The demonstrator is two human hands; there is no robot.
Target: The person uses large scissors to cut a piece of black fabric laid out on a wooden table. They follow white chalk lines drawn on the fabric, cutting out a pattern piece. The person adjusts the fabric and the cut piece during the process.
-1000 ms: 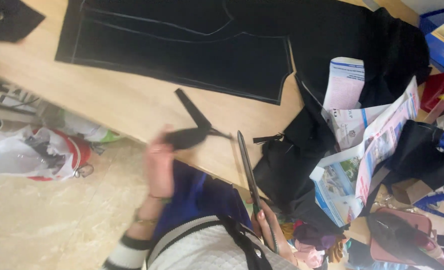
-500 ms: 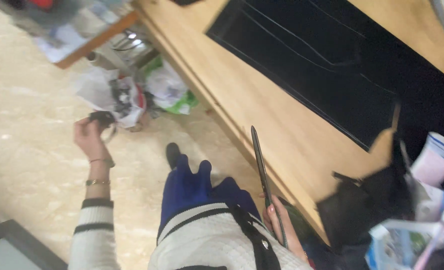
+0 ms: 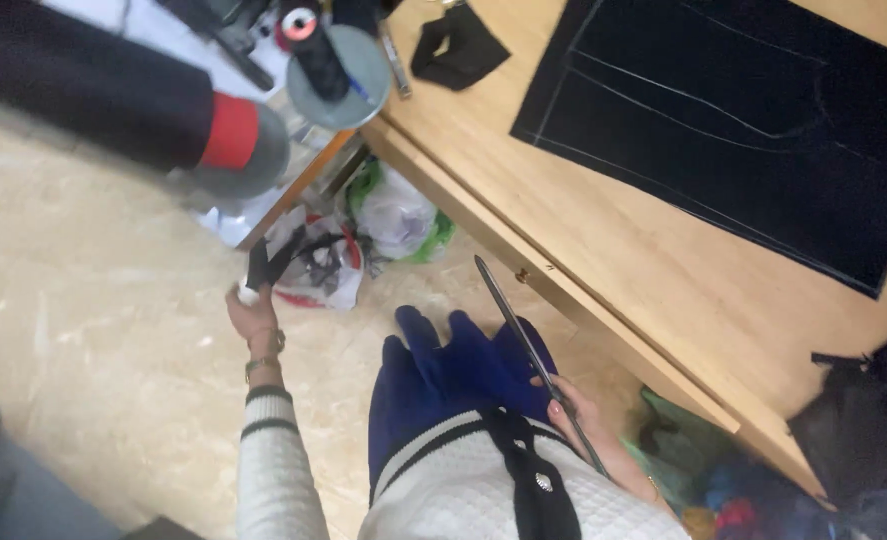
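Two hands show in our head view: our left hand (image 3: 253, 312), left of centre, pinches a black fabric scrap (image 3: 259, 266) above the plastic bag (image 3: 315, 268) (on the floor). Lower centre, our right hand (image 3: 575, 410) grips long scissors (image 3: 535, 358), blades closed, beside the wooden table (image 3: 643, 270).

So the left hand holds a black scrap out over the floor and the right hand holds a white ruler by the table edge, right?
Not quite. In the head view the right hand holds a long dark metal ruler, not a white one. The rest stands: the left hand holds a black scrap over the floor, near the table edge.
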